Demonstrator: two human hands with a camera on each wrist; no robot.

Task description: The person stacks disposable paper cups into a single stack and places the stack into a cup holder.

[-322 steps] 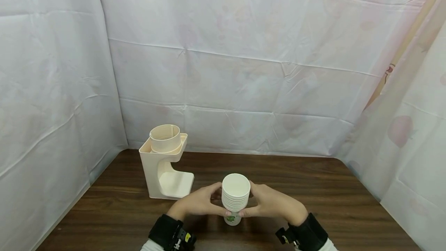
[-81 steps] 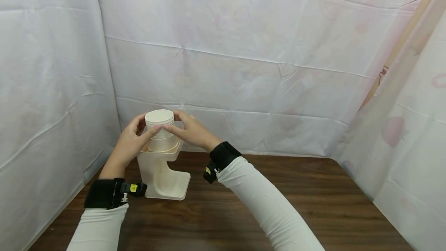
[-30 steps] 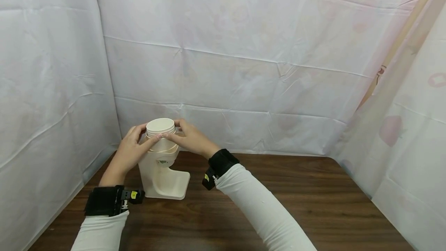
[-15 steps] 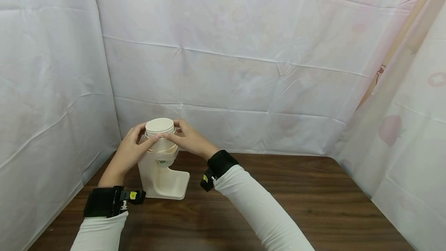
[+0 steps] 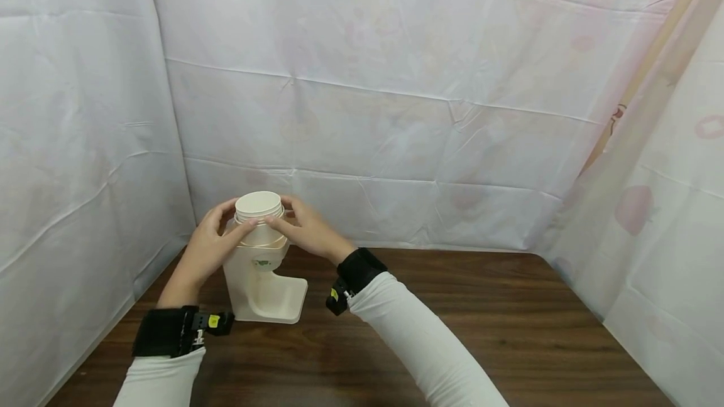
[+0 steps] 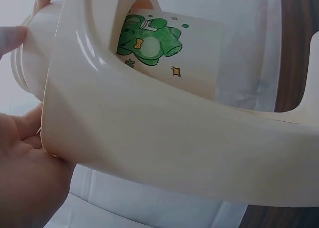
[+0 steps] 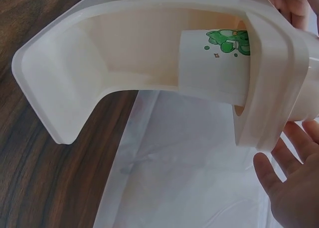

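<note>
A stack of white paper cups [image 5: 259,203] stands in the round tube [image 5: 264,235] of a cream cup dispenser [image 5: 246,281]. The stack's top rims show above the tube. The lowest cup, printed with a green cartoon animal [image 6: 152,41], pokes out under the dispenser's upper part. My left hand [image 5: 212,240] curves round the left side of the stack, its thumb at the front near the tube's rim. From the right, my right hand [image 5: 311,226] holds the stack the same way; several of its fingers [image 7: 294,143] show beside the tube in the right wrist view.
The dispenser's flat base [image 5: 283,300] rests on a dark wooden table [image 5: 452,319], near its left back corner. White cloth [image 5: 367,80] hangs behind and at both sides. A wooden pole [image 5: 650,74] slants at the right.
Earlier both hands held the cup stack at the table's front, then carried it left over the dispenser. It has gone down into the tube. Over the last second hands and cups barely move.
</note>
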